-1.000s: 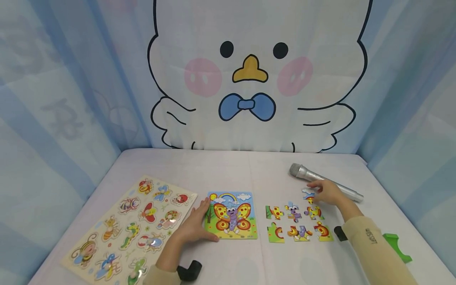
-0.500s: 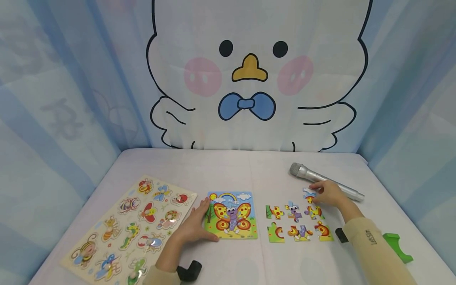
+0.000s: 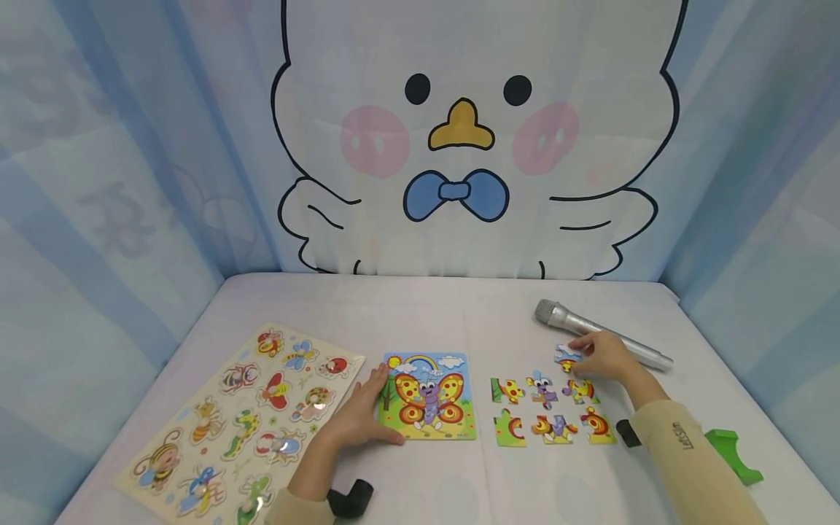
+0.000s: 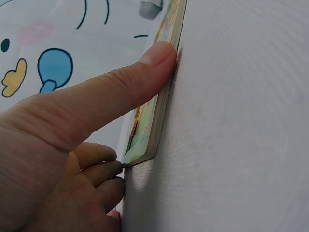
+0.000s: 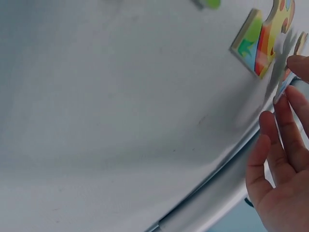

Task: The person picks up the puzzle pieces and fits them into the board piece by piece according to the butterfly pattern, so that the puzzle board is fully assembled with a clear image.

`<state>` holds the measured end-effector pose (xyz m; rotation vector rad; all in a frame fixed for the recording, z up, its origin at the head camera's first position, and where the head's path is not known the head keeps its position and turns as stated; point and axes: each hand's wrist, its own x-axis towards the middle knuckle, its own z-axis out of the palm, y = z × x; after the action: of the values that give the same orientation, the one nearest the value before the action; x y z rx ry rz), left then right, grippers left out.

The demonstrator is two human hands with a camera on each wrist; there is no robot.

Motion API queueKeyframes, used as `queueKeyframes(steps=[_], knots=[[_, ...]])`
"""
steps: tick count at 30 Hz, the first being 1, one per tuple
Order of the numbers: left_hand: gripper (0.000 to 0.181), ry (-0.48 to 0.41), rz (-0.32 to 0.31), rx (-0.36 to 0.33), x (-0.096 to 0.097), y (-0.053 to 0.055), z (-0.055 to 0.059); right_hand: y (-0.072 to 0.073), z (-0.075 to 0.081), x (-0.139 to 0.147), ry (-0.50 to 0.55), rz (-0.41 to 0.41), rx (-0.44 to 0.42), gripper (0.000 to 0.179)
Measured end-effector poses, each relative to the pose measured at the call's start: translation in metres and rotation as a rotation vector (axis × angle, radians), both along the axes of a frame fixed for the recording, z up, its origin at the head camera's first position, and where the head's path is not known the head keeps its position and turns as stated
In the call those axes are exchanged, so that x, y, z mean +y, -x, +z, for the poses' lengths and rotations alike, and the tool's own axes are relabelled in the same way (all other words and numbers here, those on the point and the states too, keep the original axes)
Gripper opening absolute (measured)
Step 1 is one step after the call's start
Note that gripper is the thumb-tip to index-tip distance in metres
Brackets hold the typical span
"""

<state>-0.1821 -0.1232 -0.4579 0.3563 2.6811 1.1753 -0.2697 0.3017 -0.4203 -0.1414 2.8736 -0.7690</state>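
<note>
Left hand (image 3: 357, 413), straight-fingered, touches the butterfly board (image 3: 429, 401); right hand (image 3: 607, 357) pinches a cloud piece (image 3: 564, 357); sleeve lettering (image 3: 683, 436) unreadable.

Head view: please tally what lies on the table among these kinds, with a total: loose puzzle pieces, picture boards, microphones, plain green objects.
Loose puzzle pieces in view: 7
Picture boards: 2 (butterfly board, insect board)
Microphone: 1
Plain green object: 1
Total: 11

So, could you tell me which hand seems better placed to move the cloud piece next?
Probably the right hand: it pinches the cloud piece, whereas the left hand touches the butterfly board, farther away.
</note>
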Motion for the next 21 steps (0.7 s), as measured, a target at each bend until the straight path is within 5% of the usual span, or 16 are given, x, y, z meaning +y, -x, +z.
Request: queueKeyframes(steps=[8,21], knots=[[0.114,0.001,0.005,-0.007,-0.001,-0.001,0.0,0.002,0.002,-0.018,0.005,0.025,0.028,0.046],[0.113,-0.006,0.012,-0.012,0.0,-0.001,0.0,0.003,0.001,-0.064,0.039,0.175,0.116,0.041]])
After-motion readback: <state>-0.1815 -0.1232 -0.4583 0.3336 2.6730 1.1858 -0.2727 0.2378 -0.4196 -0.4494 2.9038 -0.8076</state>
